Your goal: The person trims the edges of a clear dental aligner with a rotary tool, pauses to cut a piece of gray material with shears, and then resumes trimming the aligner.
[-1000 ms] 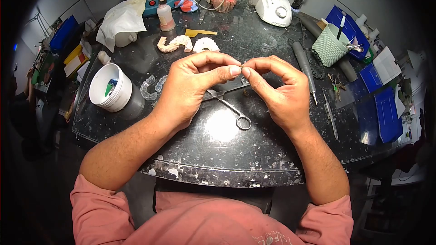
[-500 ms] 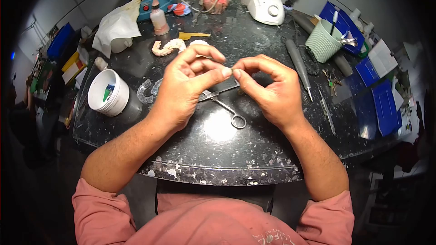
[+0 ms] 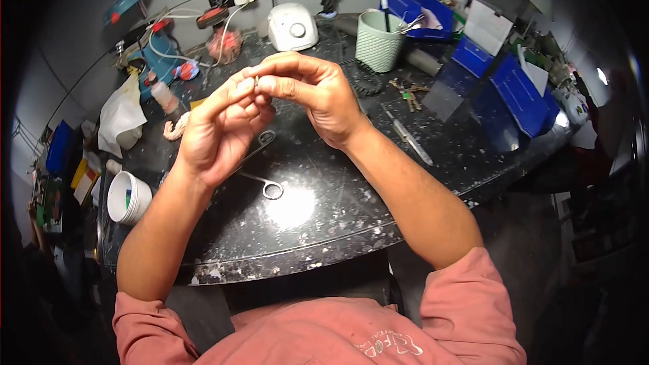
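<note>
My left hand (image 3: 220, 125) and my right hand (image 3: 318, 98) meet above the black table (image 3: 331, 196). Their thumbs and fingertips pinch a tiny item between them, too small to name. Under the hands lies a pair of metal scissors-like tools (image 3: 272, 190), its loops showing and the rest hidden behind my left hand. Part of a pink dental model (image 3: 177, 126) shows just left of my left hand.
A white tub (image 3: 128, 197) stands at the left, a white plastic bag (image 3: 122, 116) behind it. At the back are a white device (image 3: 293, 27) and a green cup (image 3: 379, 42). Keys (image 3: 409, 94), a scalpel-like tool (image 3: 410, 138) and blue trays (image 3: 520, 101) lie right.
The view has swung to the right, so the table's things appear farther left. My hands remain together, now raised and turned, with my left palm more in view.
</note>
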The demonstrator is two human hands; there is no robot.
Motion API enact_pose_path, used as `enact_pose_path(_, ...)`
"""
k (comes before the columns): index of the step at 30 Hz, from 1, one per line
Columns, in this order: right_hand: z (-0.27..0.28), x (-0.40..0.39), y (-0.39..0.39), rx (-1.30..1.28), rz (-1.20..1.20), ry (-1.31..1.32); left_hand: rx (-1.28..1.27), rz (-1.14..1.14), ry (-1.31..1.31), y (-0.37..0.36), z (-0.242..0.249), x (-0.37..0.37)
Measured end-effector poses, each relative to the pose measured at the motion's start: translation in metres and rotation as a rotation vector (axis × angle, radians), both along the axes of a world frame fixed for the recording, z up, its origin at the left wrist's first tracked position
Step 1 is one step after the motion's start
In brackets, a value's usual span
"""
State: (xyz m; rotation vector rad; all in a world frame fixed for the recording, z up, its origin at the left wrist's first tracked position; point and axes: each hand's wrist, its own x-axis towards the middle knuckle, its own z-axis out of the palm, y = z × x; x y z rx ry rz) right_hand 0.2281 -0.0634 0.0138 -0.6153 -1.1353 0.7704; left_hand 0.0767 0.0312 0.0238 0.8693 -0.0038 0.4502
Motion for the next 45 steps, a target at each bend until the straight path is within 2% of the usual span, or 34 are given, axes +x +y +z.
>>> enact_pose_path(2, -0.003, 0.013, 0.005, -0.009, 0.002, 0.093, 0.028, -0.089, -0.065, 0.010, -0.001, 0.025)
enact_pose_path(4, 0.000, 0.027, 0.004, -0.002, -0.045, 0.168, 0.037, 0.022, -0.009, 0.010, -0.002, 0.050)
enact_pose_path(6, 0.000, 0.046, 0.010, 0.095, -0.117, 0.342, 0.205, 0.065, 0.042, 0.013, -0.008, 0.075)
enact_pose_path(8, 0.009, 0.066, 0.007, 0.122, -0.299, 0.329, 1.151, 0.304, 0.125, 0.015, -0.023, 0.098)
enact_pose_path(9, 0.012, 0.078, 0.003, 0.122, -0.372, 0.291, 1.783, 0.455, -0.051, 0.017, -0.024, 0.102)
enact_pose_path(10, 0.013, 0.090, -0.002, 0.121, -0.446, 0.254, 2.070, 0.365, -0.045, 0.013, -0.020, 0.106)
enact_pose_path(12, 0.009, 0.118, -0.008, 0.127, -0.563, 0.183, 2.187, 0.344, -0.129, 0.005, -0.027, 0.115)
enact_pose_path(15, 0.002, 0.137, -0.018, 0.062, -0.647, 0.166, 2.247, 0.278, -0.084, 0.007, -0.028, 0.127)
enact_pose_path(18, 0.002, 0.141, -0.020, 0.037, -0.624, 0.168, 2.230, 0.225, -0.007, 0.011, -0.034, 0.130)
enact_pose_path(19, 0.003, 0.139, -0.021, 0.025, -0.601, 0.162, 2.225, 0.247, -0.127, 0.016, -0.036, 0.130)
enact_pose_path(20, 0.003, 0.137, -0.021, 0.029, -0.597, 0.159, 2.229, 0.254, -0.125, 0.018, -0.041, 0.129)
enact_pose_path(22, 0.009, 0.128, -0.019, 0.034, -0.592, 0.099, 1.971, 0.416, -0.328, 0.014, -0.040, 0.118)
enact_pose_path(23, 0.011, 0.124, -0.019, 0.038, -0.576, 0.084, 1.874, 0.421, -0.278, 0.014, -0.038, 0.112)
enact_pose_path(24, 0.013, 0.121, -0.018, 0.043, -0.567, 0.088, 1.883, 0.424, -0.271, 0.010, -0.031, 0.102)
enact_pose_path(26, 0.014, 0.116, -0.016, 0.059, -0.529, 0.027, 1.485, 0.572, -0.072, -0.004, -0.012, 0.080)
enact_pose_path(27, 0.013, 0.111, -0.015, 0.049, -0.535, -0.005, 1.288, 0.503, 0.007, -0.005, -0.002, 0.067)
enact_pose_path(28, 0.012, 0.108, -0.013, 0.045, -0.500, -0.032, 1.029, 0.446, -0.041, 0.000, -0.004, 0.060)
enact_pose_path(30, 0.010, 0.097, -0.007, 0.026, -0.482, -0.114, 0.755, 0.452, -0.096, -0.009, 0.003, 0.033)
enact_pose_path(31, 0.012, 0.088, -0.007, 0.033, -0.455, -0.168, 0.532, 0.450, 0.003, -0.018, 0.004, 0.021)
enact_pose_path(32, 0.014, 0.078, -0.006, 0.025, -0.394, -0.176, 0.407, 0.371, -0.057, -0.017, -0.003, 0.014)
enact_pose_path(34, 0.023, 0.052, -0.009, -0.017, -0.382, -0.302, 0.299, 0.383, -0.061, -0.024, -0.013, 0.007)
enact_pose_path(36, 0.031, 0.025, -0.012, -0.033, -0.350, -0.261, 0.420, 0.436, -0.058, -0.031, -0.017, 0.000)
enact_pose_path(39, 0.031, 0.016, -0.014, -0.059, -0.353, -0.325, 0.395, 0.433, -0.047, -0.037, -0.016, -0.007)
enact_pose_path(41, 0.036, 0.007, -0.013, 0.014, -0.272, -0.274, 0.502, 0.442, -0.057, -0.035, -0.016, -0.006)
enact_pose_path(45, 0.064, -0.020, -0.014, -0.031, -0.281, -0.335, 0.455, 0.479, -0.032, -0.041, -0.011, -0.008)
